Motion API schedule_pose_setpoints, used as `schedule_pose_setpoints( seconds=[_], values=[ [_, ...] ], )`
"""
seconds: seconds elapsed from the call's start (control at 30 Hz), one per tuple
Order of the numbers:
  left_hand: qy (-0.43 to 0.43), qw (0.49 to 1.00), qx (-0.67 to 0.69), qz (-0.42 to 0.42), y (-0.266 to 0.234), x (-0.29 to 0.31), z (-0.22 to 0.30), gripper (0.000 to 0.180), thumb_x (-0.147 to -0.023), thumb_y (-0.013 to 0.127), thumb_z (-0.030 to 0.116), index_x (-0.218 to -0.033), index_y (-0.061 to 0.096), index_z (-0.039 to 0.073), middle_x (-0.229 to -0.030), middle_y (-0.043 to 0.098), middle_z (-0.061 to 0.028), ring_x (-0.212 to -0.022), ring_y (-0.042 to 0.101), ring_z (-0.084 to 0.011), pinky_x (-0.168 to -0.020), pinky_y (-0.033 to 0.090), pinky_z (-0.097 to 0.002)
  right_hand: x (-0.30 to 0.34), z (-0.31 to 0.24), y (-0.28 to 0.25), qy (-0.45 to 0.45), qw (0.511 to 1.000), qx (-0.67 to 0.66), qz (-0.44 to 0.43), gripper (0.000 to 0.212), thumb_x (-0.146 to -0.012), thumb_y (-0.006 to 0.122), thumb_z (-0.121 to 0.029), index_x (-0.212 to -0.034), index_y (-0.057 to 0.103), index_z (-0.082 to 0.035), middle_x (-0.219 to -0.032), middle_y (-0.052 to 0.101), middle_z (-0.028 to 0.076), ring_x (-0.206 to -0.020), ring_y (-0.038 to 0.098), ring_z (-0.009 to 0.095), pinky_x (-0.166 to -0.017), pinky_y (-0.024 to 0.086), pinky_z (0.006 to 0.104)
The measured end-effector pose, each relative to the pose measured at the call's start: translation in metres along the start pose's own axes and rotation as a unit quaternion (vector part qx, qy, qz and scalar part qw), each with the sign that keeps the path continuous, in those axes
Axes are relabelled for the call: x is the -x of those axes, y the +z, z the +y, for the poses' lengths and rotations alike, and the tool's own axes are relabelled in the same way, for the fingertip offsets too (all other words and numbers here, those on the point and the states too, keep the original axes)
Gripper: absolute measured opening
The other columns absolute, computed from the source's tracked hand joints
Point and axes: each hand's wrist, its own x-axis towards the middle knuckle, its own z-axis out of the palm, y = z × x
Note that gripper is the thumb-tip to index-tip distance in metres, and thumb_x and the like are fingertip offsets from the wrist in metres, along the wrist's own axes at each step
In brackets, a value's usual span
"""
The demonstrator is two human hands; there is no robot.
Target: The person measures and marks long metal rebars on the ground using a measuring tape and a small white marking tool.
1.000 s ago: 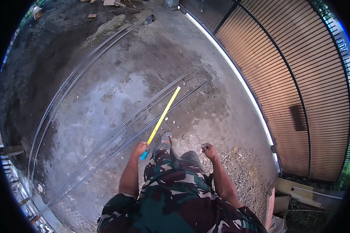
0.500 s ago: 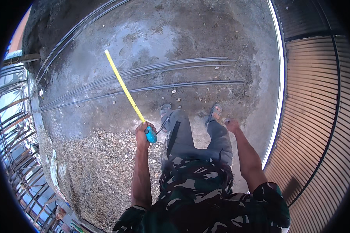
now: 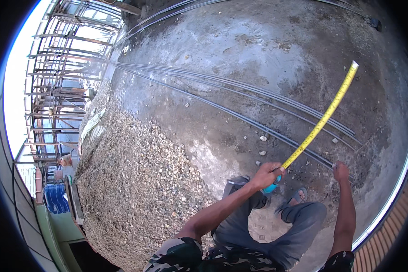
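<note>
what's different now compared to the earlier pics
The view has swung left, showing more gravel. The right hand has moved to the ends of the near rods; whether it grips them is unclear. The tape measure, pointing up-left half a second ago, now points up-right in view. Unchanged: the left hand holds it.

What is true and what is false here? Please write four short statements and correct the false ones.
1. The left hand holds a rounded teal tape measure. True.
2. Its flat yellow blade is fully wound in. False: it is extended.
3. The right hand holds a red hammer. False: it is beside the ends of long grey metal rods.
4. Grey-brown stone gravel lies left of both hands. True.
</note>
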Motion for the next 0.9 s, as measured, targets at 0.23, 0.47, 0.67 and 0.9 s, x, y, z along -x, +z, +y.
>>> schedule_pose_setpoints(
  seconds=[0.23,0.47,0.67,0.9],
  values=[
    [0.293,0.939,-0.176,-0.028,0.049,-0.086,0.0,0.022,-0.09,0.057,0.016,-0.08,0.057,-0.004,-0.076,0.056,-0.0213,-0.073,0.055,-0.0404,-0.064,0.041,-0.0465,-0.089,0.02,0.12,-0.089,0.996,0.013,0.022,0.034,-0.088,0.061,-0.021,-0.116,0.063,-0.002,-0.116,0.06,0.022,-0.115,0.054,0.042,-0.097,0.043,0.0495],
    [0.349,0.93,-0.112,-0.027,0.081,-0.087,-0.01,0.022,-0.09,0.055,0.014,-0.077,0.056,-0.004,-0.074,0.055,-0.02,-0.07,0.055,-0.0386,-0.063,0.039,-0.0466,-0.035,0.062,0.181,-0.057,0.998,0.01,-0.026,0.035,-0.09,0.059,-0.024,-0.118,0.058,-0.002,-0.115,0.058,0.024,-0.107,0.055,0.045,-0.089,0.043,0.0537],
    [0.363,0.915,-0.177,-0.002,0.074,-0.086,-0.02,0.022,-0.089,0.056,0.013,-0.076,0.055,-0.004,-0.071,0.052,-0.0196,-0.069,0.052,-0.0413,-0.063,0.038,-0.0474,-0.095,0.03,0.162,-0.102,0.992,-0.066,0.04,0.033,-0.092,0.058,-0.024,-0.116,0.055,-0.003,-0.111,0.057,0.025,-0.1,0.057,0.045,-0.081,0.043,0.0564],
    [0.358,0.915,-0.162,-0.086,0.081,-0.066,-0.013,0.023,-0.089,0.057,0.014,-0.076,0.051,-0.004,-0.074,0.052,-0.0202,-0.073,0.053,-0.0434,-0.065,0.036,-0.0506,-0.011,-0.003,0.136,-0.078,0.996,0.037,-0.03,0.031,-0.095,0.052,-0.024,-0.12,0.058,-0.005,-0.118,0.059,0.022,-0.111,0.058,0.037,-0.093,0.046,0.0498]
  ],
)
